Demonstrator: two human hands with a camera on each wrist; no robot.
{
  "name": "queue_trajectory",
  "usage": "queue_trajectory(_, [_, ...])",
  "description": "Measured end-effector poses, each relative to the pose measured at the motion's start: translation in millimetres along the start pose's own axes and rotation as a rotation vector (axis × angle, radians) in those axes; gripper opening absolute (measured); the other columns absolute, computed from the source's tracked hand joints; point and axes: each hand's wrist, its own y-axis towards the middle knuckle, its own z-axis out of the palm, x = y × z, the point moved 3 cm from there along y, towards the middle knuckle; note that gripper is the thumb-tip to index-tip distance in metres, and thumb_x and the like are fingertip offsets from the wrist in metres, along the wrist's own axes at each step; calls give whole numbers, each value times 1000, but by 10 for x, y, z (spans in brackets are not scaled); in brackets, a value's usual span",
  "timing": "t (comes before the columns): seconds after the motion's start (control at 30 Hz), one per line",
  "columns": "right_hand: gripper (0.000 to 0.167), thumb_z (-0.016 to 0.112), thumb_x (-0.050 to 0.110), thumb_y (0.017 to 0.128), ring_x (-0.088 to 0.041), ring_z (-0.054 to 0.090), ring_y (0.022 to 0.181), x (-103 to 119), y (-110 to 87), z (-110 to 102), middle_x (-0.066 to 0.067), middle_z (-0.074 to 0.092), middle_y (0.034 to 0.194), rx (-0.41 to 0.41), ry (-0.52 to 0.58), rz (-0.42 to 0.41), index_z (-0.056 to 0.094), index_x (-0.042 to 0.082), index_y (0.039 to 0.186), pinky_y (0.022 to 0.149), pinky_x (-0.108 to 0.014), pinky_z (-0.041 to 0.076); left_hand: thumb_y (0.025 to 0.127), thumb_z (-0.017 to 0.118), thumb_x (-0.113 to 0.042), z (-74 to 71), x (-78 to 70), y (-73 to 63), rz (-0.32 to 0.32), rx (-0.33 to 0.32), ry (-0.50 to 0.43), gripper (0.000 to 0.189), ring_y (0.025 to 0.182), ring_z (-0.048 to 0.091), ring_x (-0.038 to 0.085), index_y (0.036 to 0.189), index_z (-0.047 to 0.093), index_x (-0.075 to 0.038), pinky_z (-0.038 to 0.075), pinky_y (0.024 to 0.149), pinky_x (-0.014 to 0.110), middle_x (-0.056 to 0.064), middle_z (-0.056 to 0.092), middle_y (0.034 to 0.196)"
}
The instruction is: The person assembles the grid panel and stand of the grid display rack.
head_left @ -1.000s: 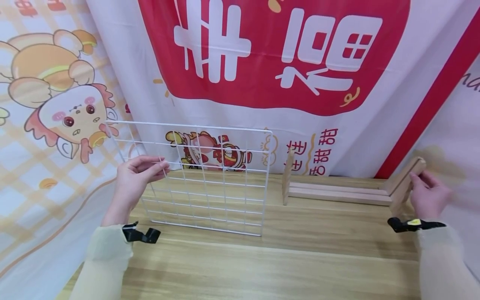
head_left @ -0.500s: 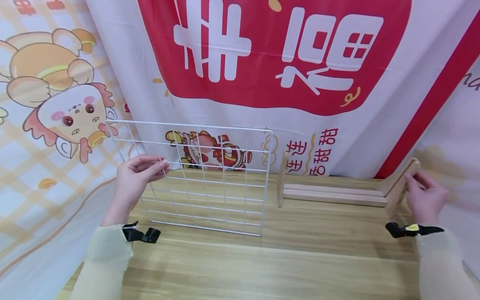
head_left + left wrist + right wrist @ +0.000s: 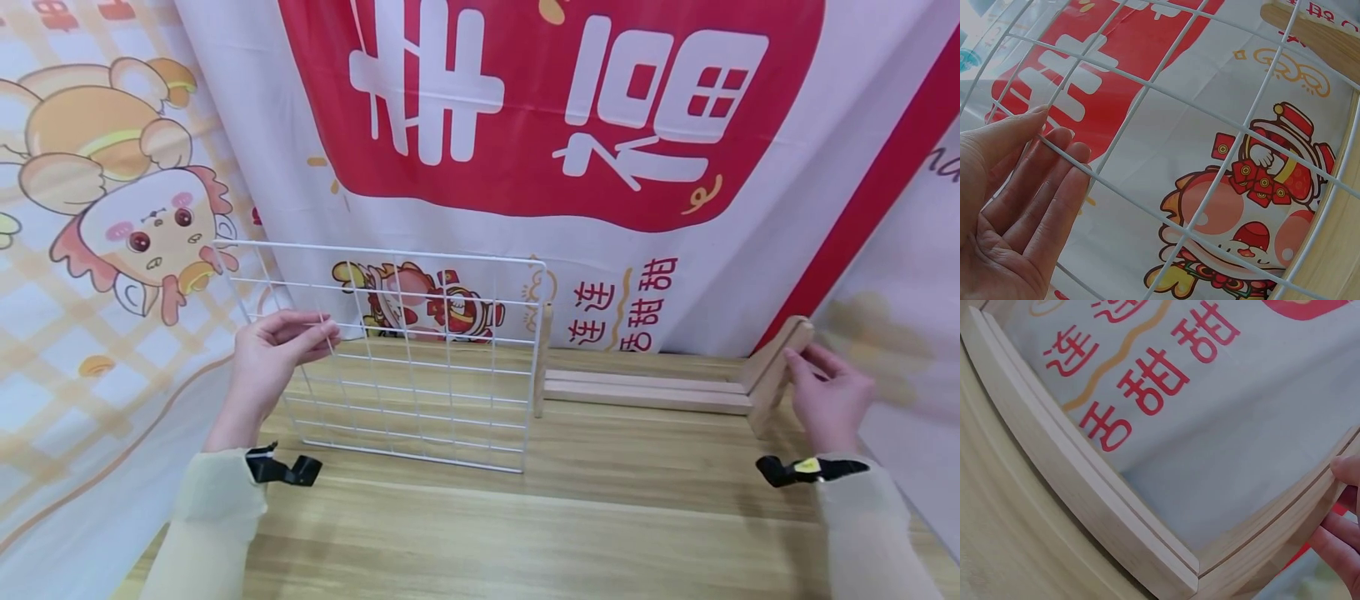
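A white wire grid panel (image 3: 393,252) stands upright, leaning slightly, on the wooden table. My left hand (image 3: 273,358) pinches its wires near the left side; the left wrist view shows thumb and fingertips meeting at a wire (image 3: 1113,185). On the right is a U-shaped wooden stand (image 3: 645,393) with a grooved base bar and two uprights. My right hand (image 3: 832,396) grips the stand's right upright between thumb and fingers; the groove (image 3: 1260,540) running up that upright shows in the right wrist view. The stand's left upright (image 3: 542,367) is right beside the panel's right edge; whether they touch I cannot tell.
Behind the table hangs a white cloth with a red printed patch (image 3: 525,187). A checked cloth with a cartoon animal (image 3: 142,225) covers the left side, and another pale cloth (image 3: 915,317) hangs close to the right hand. The wooden tabletop (image 3: 525,542) extends in front.
My right hand has moved the wooden stand leftward, bringing its left upright up to the grid panel's right edge. The left hand and the panel have stayed nearly still.
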Motion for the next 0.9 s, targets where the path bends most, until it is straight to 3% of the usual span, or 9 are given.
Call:
queue_trajectory(0.23, [44, 78, 25, 92, 13, 63, 71, 42, -125, 76, 28, 65, 83, 6, -78, -116, 70, -2, 126, 61, -6, 51, 92, 76, -6, 7, 5, -5, 1, -2, 4, 21, 85, 76, 19, 112, 73, 2, 61, 77, 33, 9, 77, 98])
queue_trajectory(0.37, [44, 79, 26, 92, 14, 62, 70, 62, -200, 99, 29, 65, 84, 2, -94, -119, 71, -2, 125, 59, -6, 51, 92, 76, -5, 10, 10, 3, 2, 2, -2, 21, 85, 76, 19, 112, 73, 2, 61, 77, 33, 9, 77, 98])
queue_trajectory(0.57, [44, 79, 26, 91, 14, 62, 70, 123, -337, 157, 25, 66, 88, 32, -109, -108, 71, -1, 125, 58, -7, 51, 92, 76, -6, 7, 18, 5, 4, -11, 10, 20, 85, 76, 19, 111, 73, 2, 61, 77, 33, 9, 77, 98])
queue_trajectory(0.9, [41, 79, 25, 92, 14, 62, 75, 200, -584, 319, 8, 69, 102, 94, -161, -205, 72, -2, 122, 64, -7, 52, 92, 77, -7, 15, 16, 6, 8, -22, 17, 22, 83, 76, 19, 111, 73, 4, 61, 76, 34, 9, 77, 96])
